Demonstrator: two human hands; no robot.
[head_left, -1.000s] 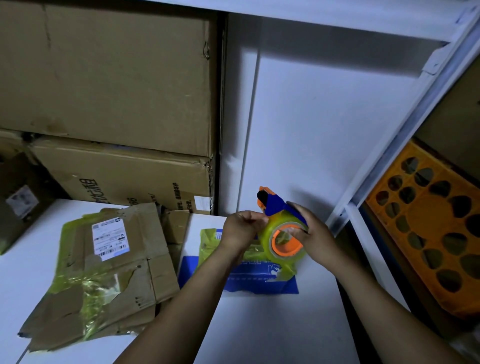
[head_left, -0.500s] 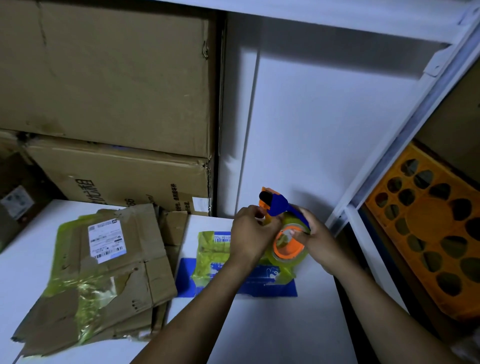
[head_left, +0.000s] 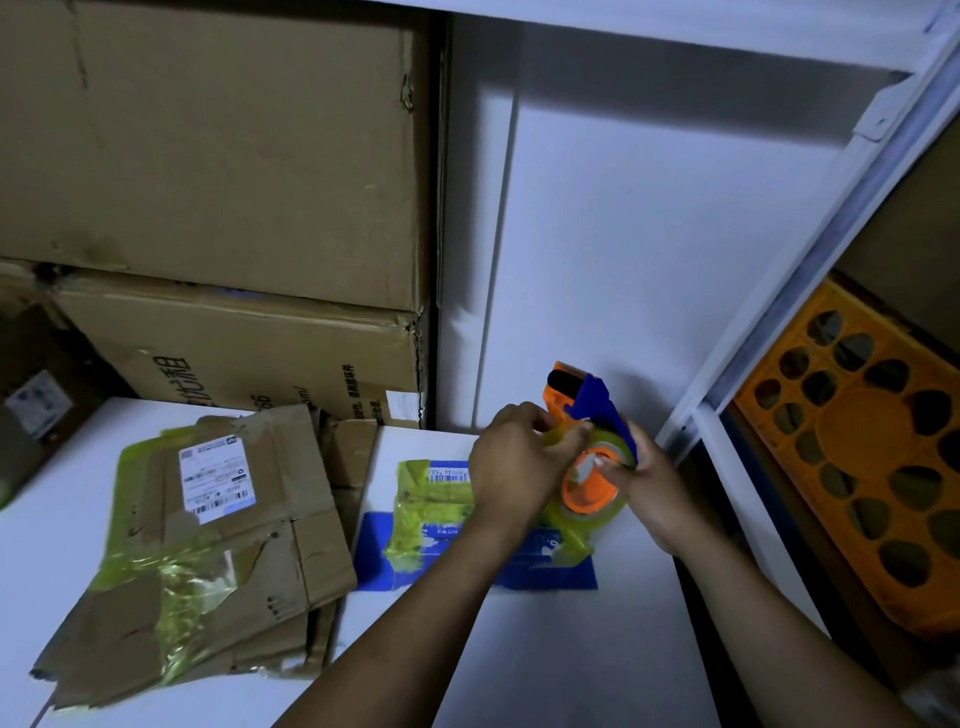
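Note:
A blue and orange tape dispenser (head_left: 582, 400) with a roll of yellowish clear tape (head_left: 597, 493) is held above a white shelf. My right hand (head_left: 649, 488) grips the roll from the right side, thumb on its orange core. My left hand (head_left: 519, 467) pinches the loose tape end near the dispenser's mouth. Beneath the hands lies a flat blue package (head_left: 441, 525) wrapped with yellowish tape and bearing a small label.
A flattened, torn cardboard box (head_left: 218, 540) with a shipping label lies at the left on the white shelf (head_left: 545, 649). Two large cardboard boxes (head_left: 234, 208) are stacked behind it. An orange perforated crate (head_left: 857, 452) stands at the right beyond the shelf post.
My left hand has shifted from beside the roll up to the dispenser's mouth and now pinches the tape end. The dispenser stays in nearly the same place.

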